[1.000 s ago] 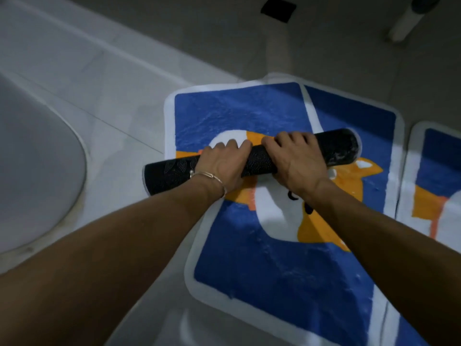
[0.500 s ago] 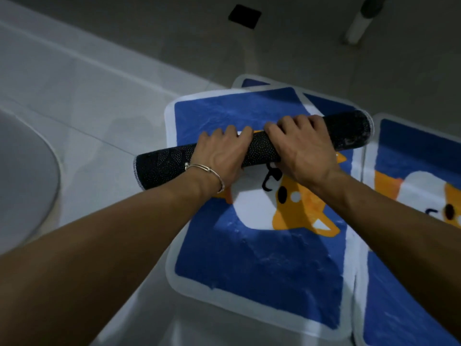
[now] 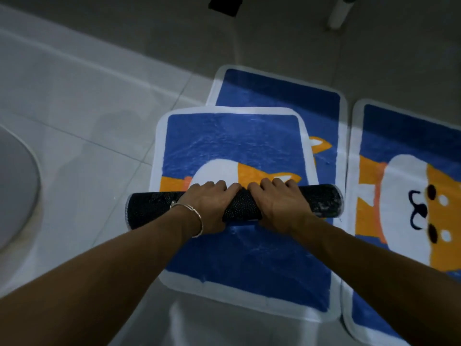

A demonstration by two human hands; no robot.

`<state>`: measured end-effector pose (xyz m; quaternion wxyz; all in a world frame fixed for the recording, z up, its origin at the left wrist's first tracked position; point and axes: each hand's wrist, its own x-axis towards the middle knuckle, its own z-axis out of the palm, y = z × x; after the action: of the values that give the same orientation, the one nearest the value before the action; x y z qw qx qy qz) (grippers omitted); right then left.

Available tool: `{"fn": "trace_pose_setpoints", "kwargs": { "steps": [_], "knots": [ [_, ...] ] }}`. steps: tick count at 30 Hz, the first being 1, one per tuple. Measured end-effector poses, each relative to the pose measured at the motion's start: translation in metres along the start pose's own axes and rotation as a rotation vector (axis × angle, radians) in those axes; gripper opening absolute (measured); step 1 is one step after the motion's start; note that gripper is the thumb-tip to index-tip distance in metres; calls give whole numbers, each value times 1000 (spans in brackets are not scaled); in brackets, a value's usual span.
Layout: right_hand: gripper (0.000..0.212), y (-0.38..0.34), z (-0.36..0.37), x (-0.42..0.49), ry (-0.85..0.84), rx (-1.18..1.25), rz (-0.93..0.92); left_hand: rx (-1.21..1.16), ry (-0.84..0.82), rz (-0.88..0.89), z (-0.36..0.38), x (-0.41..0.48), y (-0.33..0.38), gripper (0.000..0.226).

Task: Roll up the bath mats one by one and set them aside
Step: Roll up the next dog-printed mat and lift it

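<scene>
1. Rolled mat [image 3: 321, 203]: a tight black roll, dotted backing facing out, lying crosswise over the top flat mat [image 3: 232, 141]. I cannot tell whether it rests on that mat or is held just above it.
2. Left hand [image 3: 212, 208]: grips the roll left of its middle. My fingers [image 3: 214, 187] curl over the far side of the roll, holding it. A thin bracelet [image 3: 197, 221] sits on this wrist.
3. Right hand [image 3: 277, 206]: grips the roll just beside the left hand, index fingers nearly touching. These fingers also wrap over the far side.
4. Roll ends: the left end overhangs the mat edge above the tiled floor [image 3: 87, 121]; the right end reaches the top flat mat's right border.
5. Top flat mat: blue with a white border and an orange-and-white dog print, spread flat, partly overlapping a second flat mat [image 3: 279, 96] of the same design behind it.
6. Third mat [image 3: 404, 171]: same design, flat on the floor just beside the other two, to the right.
7. Surroundings: a grey rounded object [image 3: 15, 191] at the left edge; a dark square [image 3: 225, 5] and a white pipe [image 3: 339, 13] at the top.
</scene>
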<state>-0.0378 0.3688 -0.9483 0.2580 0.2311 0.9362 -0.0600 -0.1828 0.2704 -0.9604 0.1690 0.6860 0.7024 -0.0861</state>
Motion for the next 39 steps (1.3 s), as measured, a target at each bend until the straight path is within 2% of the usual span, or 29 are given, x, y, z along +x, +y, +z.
{"fn": "trace_pose_setpoints", "kwargs": {
  "steps": [4,6,9,11,13,15,18,21,24,26,28,30,34,37,39],
  "knots": [
    [62,12,0,15,-110,129,-17,85,160,-12,21,1,3,76],
    [59,14,4,18,-105,157,-23,39,43,-81,19,7,5,68],
    [66,15,14,16,55,81,-40,-71,-95,-70,4,24,-3,63],
    [73,15,17,14,146,10,-47,-176,-157,-57,-6,34,-13,60],
    [71,14,13,14,159,-12,-32,-229,-171,-53,-7,36,-18,56],
    [63,14,8,19,108,9,-28,-207,-121,-45,-3,30,-17,59],
    [56,17,-7,31,-23,98,-54,-42,60,-41,10,19,-14,72],
    [55,25,-23,42,-93,169,-66,8,136,-88,6,21,-13,66],
    [63,29,-28,42,32,152,-68,-110,70,-98,-11,33,-24,58],
    [68,28,-21,36,184,86,-68,-157,2,-79,-23,40,-35,57],
    [76,24,-14,31,241,-13,-71,-167,-49,-71,-29,42,-40,58],
    [75,20,-10,31,221,-52,-54,-179,-71,-80,-27,41,-38,59],
    [59,20,-19,38,156,32,-39,-165,-9,-86,-19,33,-32,67],
    [60,24,-26,42,78,175,-31,43,80,-69,-17,26,-27,85],
    [60,25,-30,44,25,242,-23,140,120,-73,-17,26,-23,80]
  ]
}}
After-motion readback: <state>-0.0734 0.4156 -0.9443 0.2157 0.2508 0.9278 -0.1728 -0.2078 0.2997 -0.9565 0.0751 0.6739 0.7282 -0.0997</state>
